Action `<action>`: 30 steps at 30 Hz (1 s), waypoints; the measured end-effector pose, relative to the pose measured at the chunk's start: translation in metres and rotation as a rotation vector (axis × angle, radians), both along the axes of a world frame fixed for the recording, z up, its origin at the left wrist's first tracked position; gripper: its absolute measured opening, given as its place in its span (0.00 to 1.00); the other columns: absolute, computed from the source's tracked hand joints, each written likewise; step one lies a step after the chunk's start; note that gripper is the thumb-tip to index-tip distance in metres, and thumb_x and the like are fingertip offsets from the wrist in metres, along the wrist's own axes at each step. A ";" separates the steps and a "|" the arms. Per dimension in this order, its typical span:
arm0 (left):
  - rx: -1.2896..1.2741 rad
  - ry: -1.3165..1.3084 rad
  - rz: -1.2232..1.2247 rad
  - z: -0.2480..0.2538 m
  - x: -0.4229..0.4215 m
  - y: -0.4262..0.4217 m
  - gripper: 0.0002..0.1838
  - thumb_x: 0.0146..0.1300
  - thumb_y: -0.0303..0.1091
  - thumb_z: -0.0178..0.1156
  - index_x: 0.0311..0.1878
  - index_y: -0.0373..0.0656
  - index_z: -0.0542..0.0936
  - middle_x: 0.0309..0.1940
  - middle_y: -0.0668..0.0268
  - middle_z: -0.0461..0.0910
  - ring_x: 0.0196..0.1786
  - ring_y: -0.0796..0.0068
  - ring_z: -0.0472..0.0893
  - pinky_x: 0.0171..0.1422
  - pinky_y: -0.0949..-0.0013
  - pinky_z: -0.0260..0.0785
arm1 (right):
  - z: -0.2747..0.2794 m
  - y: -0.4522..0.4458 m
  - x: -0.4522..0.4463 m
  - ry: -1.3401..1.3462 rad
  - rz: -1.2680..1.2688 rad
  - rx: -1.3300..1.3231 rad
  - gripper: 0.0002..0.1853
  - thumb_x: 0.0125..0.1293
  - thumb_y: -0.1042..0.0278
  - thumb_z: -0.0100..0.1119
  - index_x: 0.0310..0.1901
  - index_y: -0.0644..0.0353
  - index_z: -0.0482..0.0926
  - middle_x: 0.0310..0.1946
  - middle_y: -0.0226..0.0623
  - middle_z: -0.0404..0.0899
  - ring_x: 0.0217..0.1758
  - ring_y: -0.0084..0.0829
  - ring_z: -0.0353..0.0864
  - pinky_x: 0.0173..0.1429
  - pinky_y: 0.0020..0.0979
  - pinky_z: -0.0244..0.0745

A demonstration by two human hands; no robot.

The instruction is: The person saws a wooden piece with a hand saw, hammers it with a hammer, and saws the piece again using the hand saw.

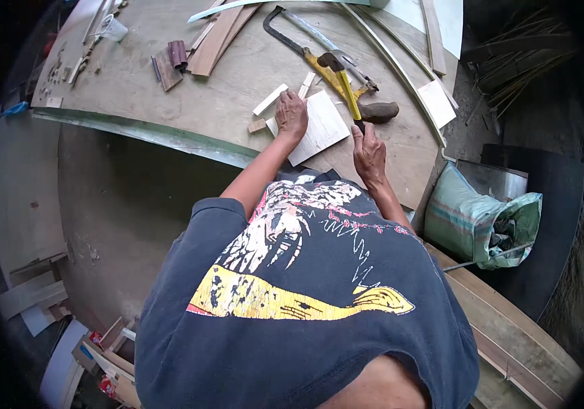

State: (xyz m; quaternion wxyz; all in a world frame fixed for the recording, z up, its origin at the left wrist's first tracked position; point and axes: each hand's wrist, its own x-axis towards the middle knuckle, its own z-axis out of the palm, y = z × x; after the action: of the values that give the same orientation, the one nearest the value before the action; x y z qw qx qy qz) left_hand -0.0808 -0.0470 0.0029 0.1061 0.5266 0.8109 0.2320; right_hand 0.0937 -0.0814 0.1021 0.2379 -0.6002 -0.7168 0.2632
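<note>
Right hand (370, 153) round a hammer (348, 87), handle end hidden; left hand (291, 116) over white board (323, 124), grip unclear.

Soft light brightens the worktable (121, 82), with shadow beneath and fisheye-curved edges fading to black.

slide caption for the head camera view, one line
Right hand grips a yellow-handled hammer, left hand at the edge of a pale board, hacksaw lying beyond.
</note>
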 end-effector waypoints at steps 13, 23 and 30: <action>0.085 0.197 0.039 -0.019 0.005 -0.016 0.18 0.60 0.45 0.50 0.41 0.37 0.67 0.41 0.53 0.69 0.44 0.55 0.72 0.47 0.52 0.60 | -0.043 0.011 0.006 -0.151 0.160 -0.138 0.13 0.66 0.59 0.44 0.33 0.62 0.66 0.23 0.54 0.74 0.28 0.55 0.74 0.28 0.47 0.66; 0.079 0.135 0.017 -0.009 0.003 -0.020 0.17 0.62 0.44 0.48 0.40 0.37 0.66 0.40 0.50 0.69 0.44 0.54 0.72 0.47 0.53 0.61 | -0.035 0.013 0.005 0.083 0.114 -0.008 0.13 0.66 0.60 0.43 0.35 0.64 0.65 0.22 0.57 0.72 0.28 0.57 0.73 0.27 0.49 0.63; 0.161 0.071 0.031 -0.011 -0.002 -0.025 0.17 0.61 0.41 0.49 0.41 0.33 0.66 0.41 0.48 0.69 0.43 0.52 0.71 0.45 0.55 0.61 | -0.019 0.017 0.001 0.035 0.066 -0.076 0.16 0.66 0.57 0.42 0.33 0.64 0.65 0.22 0.58 0.72 0.28 0.57 0.73 0.29 0.50 0.63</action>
State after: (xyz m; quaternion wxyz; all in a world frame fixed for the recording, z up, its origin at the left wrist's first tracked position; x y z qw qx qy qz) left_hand -0.0824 -0.0719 -0.0085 0.0311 0.5289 0.8008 0.2793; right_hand 0.0944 -0.0647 0.0835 0.2188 -0.5803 -0.7212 0.3086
